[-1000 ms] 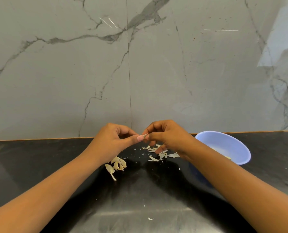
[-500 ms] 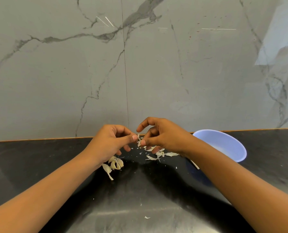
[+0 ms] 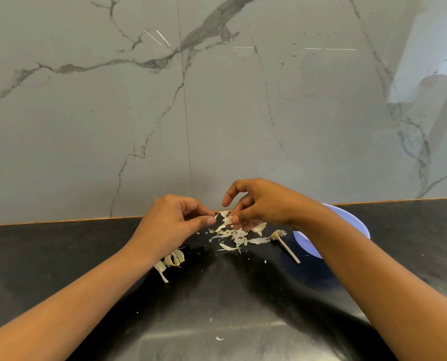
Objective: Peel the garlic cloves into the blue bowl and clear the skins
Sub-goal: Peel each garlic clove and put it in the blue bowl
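Left hand [image 3: 172,222]: pinches garlic piece [image 3: 215,216], mostly hidden.
Right hand [image 3: 264,204]: pinches skin strip [image 3: 227,220].
Loose skins [image 3: 234,237]: on table [image 3: 87,256].

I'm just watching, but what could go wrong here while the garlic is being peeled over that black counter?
1. The left hand pinches a small clove by the fingertips while the right hand pinches its skin; it could slip into the skin pile below.
2. The right forearm crosses the blue bowl and might knock it.
3. A stray flake lies near the front of the counter, apart from the pile, easy to miss when clearing.
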Available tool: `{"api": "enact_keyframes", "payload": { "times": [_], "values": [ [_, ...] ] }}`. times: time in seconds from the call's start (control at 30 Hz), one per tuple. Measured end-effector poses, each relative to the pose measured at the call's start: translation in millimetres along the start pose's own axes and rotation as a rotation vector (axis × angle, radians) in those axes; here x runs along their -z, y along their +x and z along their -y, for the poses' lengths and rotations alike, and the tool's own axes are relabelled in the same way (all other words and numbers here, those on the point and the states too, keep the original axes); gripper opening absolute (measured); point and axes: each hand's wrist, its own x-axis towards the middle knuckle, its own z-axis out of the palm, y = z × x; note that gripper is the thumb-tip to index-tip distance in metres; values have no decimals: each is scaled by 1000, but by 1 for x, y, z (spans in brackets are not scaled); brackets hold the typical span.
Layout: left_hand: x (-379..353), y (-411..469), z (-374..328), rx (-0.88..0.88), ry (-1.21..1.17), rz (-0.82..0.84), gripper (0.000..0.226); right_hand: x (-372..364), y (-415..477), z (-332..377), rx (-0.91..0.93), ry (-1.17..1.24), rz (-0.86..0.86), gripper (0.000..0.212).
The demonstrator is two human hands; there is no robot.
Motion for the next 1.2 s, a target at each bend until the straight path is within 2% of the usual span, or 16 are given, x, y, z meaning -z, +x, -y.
{"api": "enact_keyframes", "payload": {
  "times": [0.13, 0.37, 0.6, 0.77, 0.9, 1.03, 1.17, 1.2],
  "values": [
    [0, -1, 0, -6, -49, -33, 18, -1, 0, 1, 17, -19, -23, 26],
    [0, -3, -5, -7, -164, 18, 34, -5, 0, 2, 37, 0, -55, 24],
    [-4, -1, -2, 79, -216, 57, 10, -14, 1, 4, 81, -61, -55, 22],
    [0, 1, -1, 138, -287, 52, 11, -15, 1, 3, 76, -154, -43, 24],
    [-1, 3, 3, 92, -199, -1, 6, -10, 0, 3, 66, -198, -27, 21],
    [-8, 3, 5, -32, 89, 82, 24, -1, -3, 2, 36, -201, -20, 25],
    [-5, 3, 6, -42, 170, -24, 4, -1, -4, 3, 30, -205, -6, 23],
    [-3, 3, 6, -34, 168, -59, 8, -2, -3, 3, 34, -206, -5, 22]
  ]
}}
